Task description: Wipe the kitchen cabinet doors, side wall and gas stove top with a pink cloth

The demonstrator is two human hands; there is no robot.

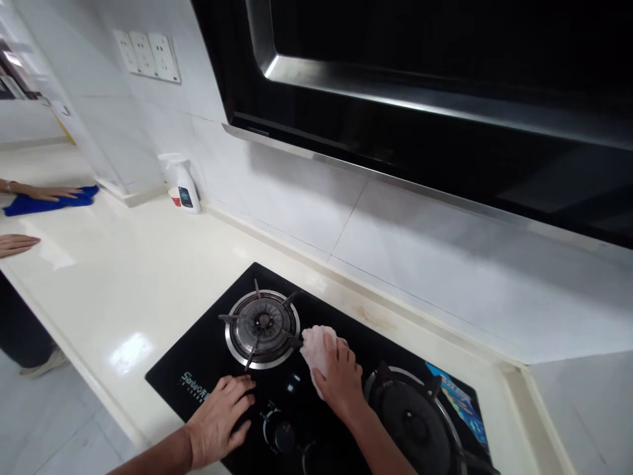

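A bunched white cloth [316, 353] is gripped in my right hand [341, 379], which presses it onto the black gas stove [316, 310] between the two burners. My left hand [222, 412] rests on the stove's front left part with its fingers spread, holding nothing. Just beyond it sits the left burner [264, 323] with its metal pan supports. The right burner [413, 422] is partly hidden behind my right forearm. Near my left fingers is a round control knob [284, 435].
A black range hood [395, 119] hangs low over the stove. White spray bottles [185, 188] stand by the wall. At the far left, another person's hand [49, 192] lies on a blue cloth [54, 203]; their other hand [17, 244] rests on the counter [123, 264].
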